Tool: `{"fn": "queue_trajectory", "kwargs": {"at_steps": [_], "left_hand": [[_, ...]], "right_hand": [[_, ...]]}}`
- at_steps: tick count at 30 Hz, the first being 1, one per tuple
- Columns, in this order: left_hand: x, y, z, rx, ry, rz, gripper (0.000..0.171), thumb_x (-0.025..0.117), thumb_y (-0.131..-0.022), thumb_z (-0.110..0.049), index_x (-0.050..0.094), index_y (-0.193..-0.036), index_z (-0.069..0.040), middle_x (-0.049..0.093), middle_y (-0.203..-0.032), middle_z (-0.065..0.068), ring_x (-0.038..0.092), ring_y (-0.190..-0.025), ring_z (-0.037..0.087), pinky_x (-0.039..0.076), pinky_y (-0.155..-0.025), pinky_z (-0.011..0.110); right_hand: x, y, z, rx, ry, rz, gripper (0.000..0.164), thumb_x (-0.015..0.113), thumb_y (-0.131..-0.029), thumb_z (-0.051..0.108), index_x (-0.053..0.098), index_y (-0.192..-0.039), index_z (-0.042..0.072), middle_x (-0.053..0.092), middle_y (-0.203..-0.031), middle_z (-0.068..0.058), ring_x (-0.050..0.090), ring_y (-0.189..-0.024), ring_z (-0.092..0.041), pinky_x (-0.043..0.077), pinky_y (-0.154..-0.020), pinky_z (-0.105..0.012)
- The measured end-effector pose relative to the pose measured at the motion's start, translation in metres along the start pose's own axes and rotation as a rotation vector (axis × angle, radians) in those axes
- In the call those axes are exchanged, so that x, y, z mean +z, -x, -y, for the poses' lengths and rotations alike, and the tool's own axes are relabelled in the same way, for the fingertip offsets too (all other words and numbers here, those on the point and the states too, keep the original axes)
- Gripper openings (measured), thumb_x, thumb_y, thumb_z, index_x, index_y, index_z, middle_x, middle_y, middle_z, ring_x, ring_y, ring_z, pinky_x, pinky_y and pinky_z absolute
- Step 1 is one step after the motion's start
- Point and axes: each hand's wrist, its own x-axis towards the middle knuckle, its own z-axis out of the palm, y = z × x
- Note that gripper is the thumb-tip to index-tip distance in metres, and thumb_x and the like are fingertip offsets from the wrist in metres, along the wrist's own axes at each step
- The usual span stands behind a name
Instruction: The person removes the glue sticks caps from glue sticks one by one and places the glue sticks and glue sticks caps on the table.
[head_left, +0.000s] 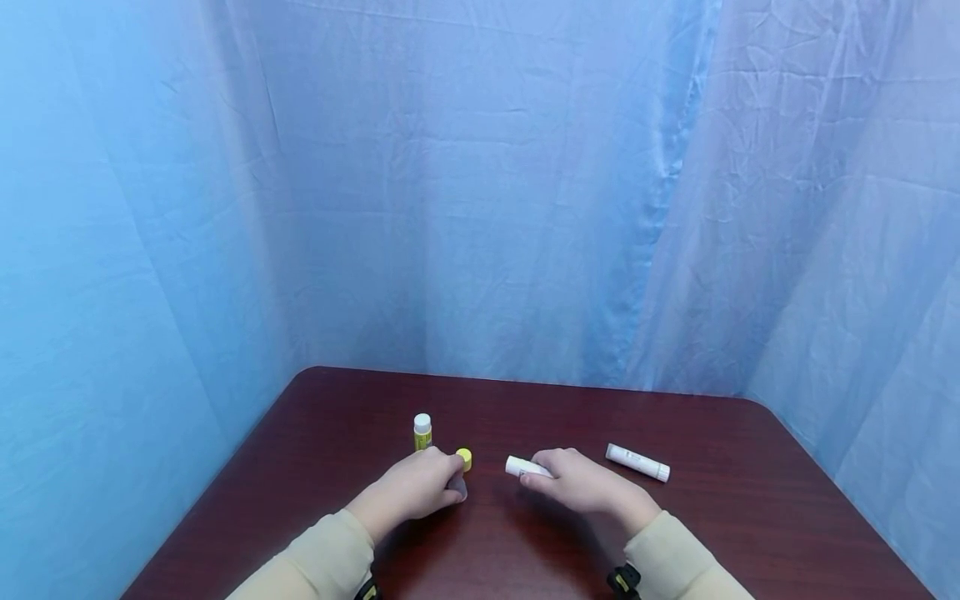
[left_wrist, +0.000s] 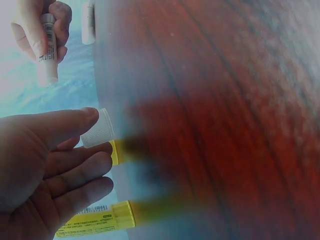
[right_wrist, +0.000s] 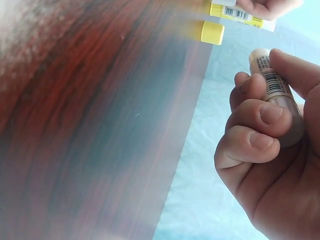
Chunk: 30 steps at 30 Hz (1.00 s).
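My left hand (head_left: 415, 487) pinches a whitish ribbed cap (left_wrist: 99, 129) between thumb and finger, just above the tabletop. Beyond that hand a yellow glue stick (head_left: 423, 433) with a white top stands upright, its lower part partly hidden in the head view. A small yellow cap (head_left: 464, 459) sits on the table close to the left fingertips. In my right hand (head_left: 583, 482) is a white glue stick (right_wrist: 272, 77) with a printed barcode, fingers curled round it. One end of it points toward the left hand; the other is partly covered by the fingers.
Another white tube-shaped stick (head_left: 637, 462) lies on its side to the right of the right hand. The dark red wooden table (head_left: 510, 417) has rounded far corners, and pale blue curtains (head_left: 480, 208) hang behind and at both sides.
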Motion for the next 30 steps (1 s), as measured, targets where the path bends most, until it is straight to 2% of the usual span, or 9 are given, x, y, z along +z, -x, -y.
{"fn": "queue_trajectory", "kwargs": {"at_steps": [9, 30], "left_hand": [[0.0046, -0.0039, -0.0026, -0.021, -0.025, 0.009, 0.015, 0.078, -0.091, -0.024, 0.065, -0.088, -0.017, 0.059, -0.073, -0.010, 0.053, -0.063, 0.002, 0.049, -0.061, 0.026], [0.0068, -0.0060, -0.0056, -0.027, -0.036, 0.035, 0.019, 0.079, -0.090, -0.026, 0.062, -0.087, -0.019, 0.055, -0.072, -0.009, 0.052, -0.062, 0.006, 0.048, -0.060, 0.027]], "right_hand": [[-0.0005, -0.0007, -0.0003, 0.012, -0.004, 0.016, 0.023, 0.059, -0.103, 0.038, 0.063, -0.091, 0.019, 0.057, -0.073, 0.008, 0.050, -0.063, -0.007, 0.045, -0.061, -0.030], [0.0004, 0.0005, -0.0013, 0.002, -0.016, 0.004, 0.021, 0.060, -0.102, 0.038, 0.063, -0.091, 0.020, 0.057, -0.072, 0.008, 0.050, -0.062, -0.007, 0.045, -0.060, -0.029]]}}
